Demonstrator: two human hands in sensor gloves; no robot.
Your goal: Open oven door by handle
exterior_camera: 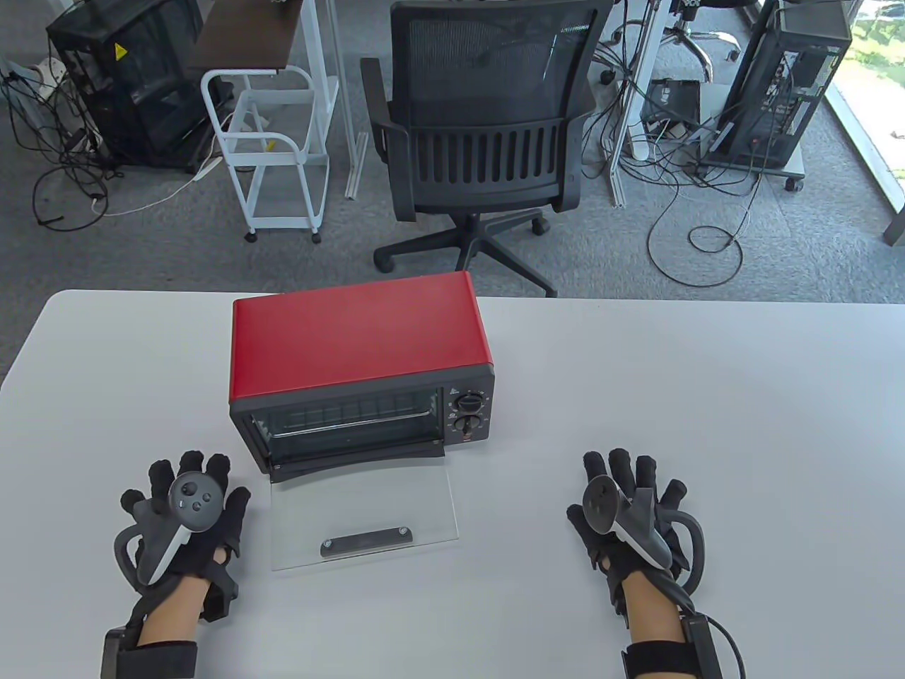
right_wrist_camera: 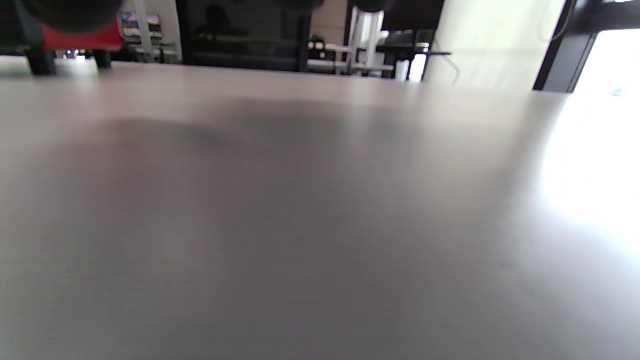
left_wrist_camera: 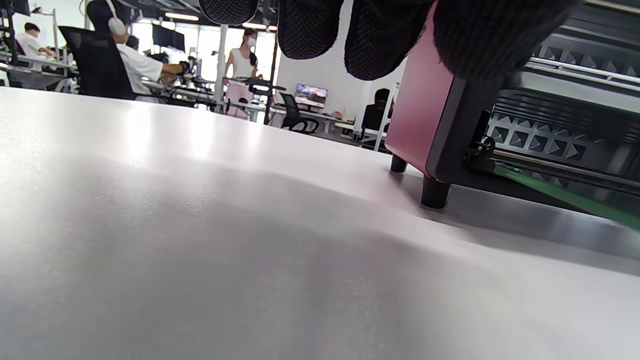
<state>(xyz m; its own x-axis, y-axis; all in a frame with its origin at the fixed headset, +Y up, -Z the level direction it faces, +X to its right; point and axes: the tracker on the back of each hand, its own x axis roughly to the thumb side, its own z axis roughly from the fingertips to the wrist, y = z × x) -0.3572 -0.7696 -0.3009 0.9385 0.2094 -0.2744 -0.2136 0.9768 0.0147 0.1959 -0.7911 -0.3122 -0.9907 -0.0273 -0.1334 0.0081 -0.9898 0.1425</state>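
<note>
A red toaster oven (exterior_camera: 353, 339) stands on the white table (exterior_camera: 707, 396). Its glass door (exterior_camera: 364, 513) hangs fully open, flat toward me, with the metal handle (exterior_camera: 366, 541) near its front edge. My left hand (exterior_camera: 187, 488) rests flat on the table left of the door, fingers spread, holding nothing. My right hand (exterior_camera: 629, 481) rests flat on the table well right of the oven, also empty. In the left wrist view the oven's corner (left_wrist_camera: 440, 125) and open cavity are close on the right, under my fingertips (left_wrist_camera: 310, 25). The right wrist view shows mostly bare table (right_wrist_camera: 300, 200).
The oven has two knobs (exterior_camera: 469, 414) on its right front panel. Beyond the table's far edge stand a black office chair (exterior_camera: 488, 134), a white cart (exterior_camera: 272, 141) and computer towers with cables on the floor.
</note>
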